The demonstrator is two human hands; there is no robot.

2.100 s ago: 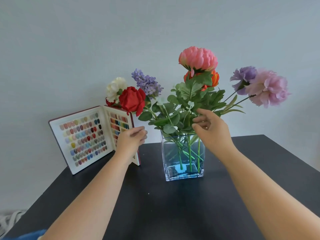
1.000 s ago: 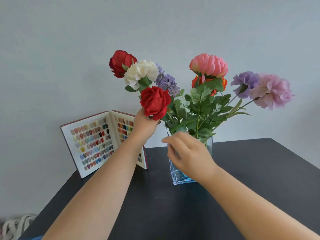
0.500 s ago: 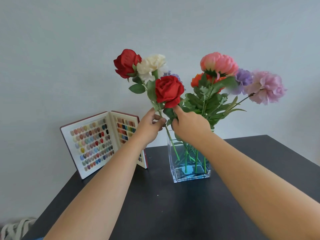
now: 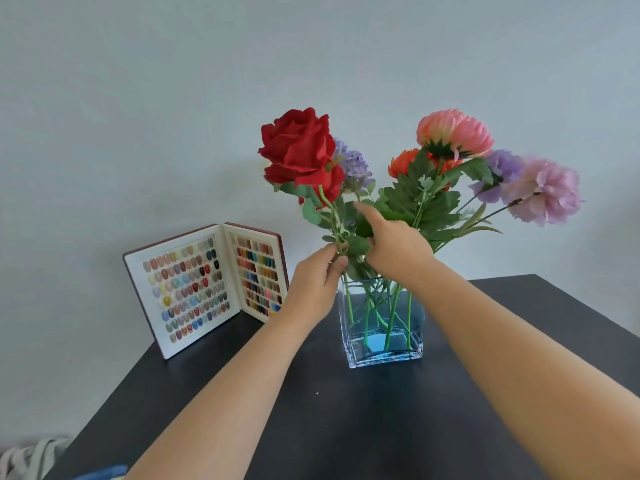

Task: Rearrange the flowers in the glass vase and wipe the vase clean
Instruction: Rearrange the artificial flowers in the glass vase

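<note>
A square glass vase (image 4: 382, 353) with blue water stands on the black table (image 4: 346, 427). In it are a red rose (image 4: 298, 150), a lilac sprig (image 4: 353, 164), an orange bloom (image 4: 401, 161), a pink dahlia (image 4: 455, 133), a purple flower (image 4: 505, 171) and a pale pink peony (image 4: 543, 190). My left hand (image 4: 317, 282) pinches the red rose's stem just above the vase's left rim. My right hand (image 4: 394, 245) reaches into the leaves above the rim, forefinger stretched out; whether it grips a stem is hidden.
An open nail-colour sample book (image 4: 204, 285) stands upright at the table's back left, close to my left hand. A grey wall rises behind. Cloth (image 4: 31, 459) lies on the floor at the lower left, beyond the table's edge.
The rose stems in my left hand have come down toward the vase. The white flower and the second red rose are no longer seen. My right hand has shifted right into the leaves.
</note>
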